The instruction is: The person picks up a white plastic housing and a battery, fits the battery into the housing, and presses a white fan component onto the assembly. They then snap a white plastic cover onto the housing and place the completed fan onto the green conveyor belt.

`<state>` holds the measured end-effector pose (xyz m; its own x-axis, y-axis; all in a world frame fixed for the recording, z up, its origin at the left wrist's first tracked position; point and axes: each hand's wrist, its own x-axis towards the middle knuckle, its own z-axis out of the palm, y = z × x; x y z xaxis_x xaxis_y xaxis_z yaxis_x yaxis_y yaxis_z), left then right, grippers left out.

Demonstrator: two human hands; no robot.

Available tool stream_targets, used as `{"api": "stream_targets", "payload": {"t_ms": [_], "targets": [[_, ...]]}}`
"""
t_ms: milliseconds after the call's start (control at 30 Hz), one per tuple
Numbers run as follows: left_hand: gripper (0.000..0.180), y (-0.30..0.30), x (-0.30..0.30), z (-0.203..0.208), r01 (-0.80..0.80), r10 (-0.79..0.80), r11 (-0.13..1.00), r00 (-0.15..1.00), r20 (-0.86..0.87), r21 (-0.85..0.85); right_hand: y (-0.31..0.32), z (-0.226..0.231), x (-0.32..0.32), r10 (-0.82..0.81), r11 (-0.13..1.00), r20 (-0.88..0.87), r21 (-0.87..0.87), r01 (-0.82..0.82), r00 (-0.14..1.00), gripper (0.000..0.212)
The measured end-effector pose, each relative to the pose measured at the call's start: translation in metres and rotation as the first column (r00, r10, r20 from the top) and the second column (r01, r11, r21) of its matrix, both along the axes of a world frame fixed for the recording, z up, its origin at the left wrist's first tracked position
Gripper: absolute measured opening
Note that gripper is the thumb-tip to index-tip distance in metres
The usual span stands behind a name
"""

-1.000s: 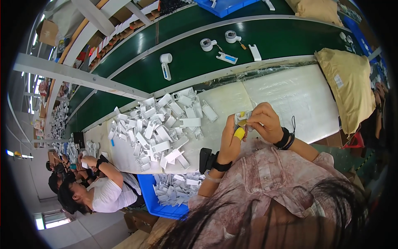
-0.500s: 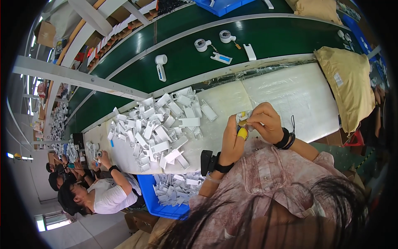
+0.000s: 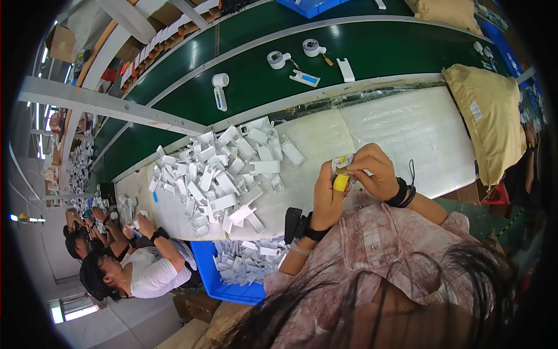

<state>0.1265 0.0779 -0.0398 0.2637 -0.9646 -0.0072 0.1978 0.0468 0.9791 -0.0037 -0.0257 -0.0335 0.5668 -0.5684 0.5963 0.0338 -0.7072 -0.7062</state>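
Observation:
Close together in front of my chest, both hands are on one small white plastic part [image 3: 342,161] with something yellowish inside it. My left hand [image 3: 327,195] grips it from the left, thumb and fingers closed. A yellow cover or wrap [image 3: 341,183] shows at the left thumb's tip. From the other side my right hand [image 3: 375,173] pinches at the part, its fingertips pressed together. What lies between the right fingertips is too small to make out. To the left of my hands is a heap of white plastic housings [image 3: 218,177] on the padded worktable [image 3: 407,125].
Beyond the table runs a green conveyor belt [image 3: 250,87] carrying white handheld fan-like units [image 3: 220,90] and loose housings. A blue bin [image 3: 203,270] of white parts stands left of me. A brown paper package [image 3: 485,119] sits at the right; a co-worker [image 3: 154,270] works at the left.
Pieces on the conveyor have shifted slightly left. My hands stay nearly in place; the left thumb has turned a little, showing more of the yellow. The co-worker's hands have moved.

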Motion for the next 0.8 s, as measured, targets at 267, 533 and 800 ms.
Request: {"api": "stream_targets", "payload": {"t_ms": [267,533,800], "targets": [[0.021,0.0,0.001,0.001,-0.004,0.003,1.0,0.986,0.166,0.005,0.0,0.011,0.001,-0.032,0.98,-0.031,-0.2,0.025,0.999,0.029],[0.023,-0.002,-0.003,0.0,0.007,-0.009,1.0,0.996,0.085,0.018,-0.001,0.014,0.001,-0.057,0.94,0.026,-0.336,0.063,0.998,0.029],[0.019,-0.002,-0.006,0.002,0.017,-0.015,0.998,0.999,-0.033,0.059,0.001,0.008,-0.001,-0.066,0.948,0.012,-0.312,0.066,0.998,0.029]]}}
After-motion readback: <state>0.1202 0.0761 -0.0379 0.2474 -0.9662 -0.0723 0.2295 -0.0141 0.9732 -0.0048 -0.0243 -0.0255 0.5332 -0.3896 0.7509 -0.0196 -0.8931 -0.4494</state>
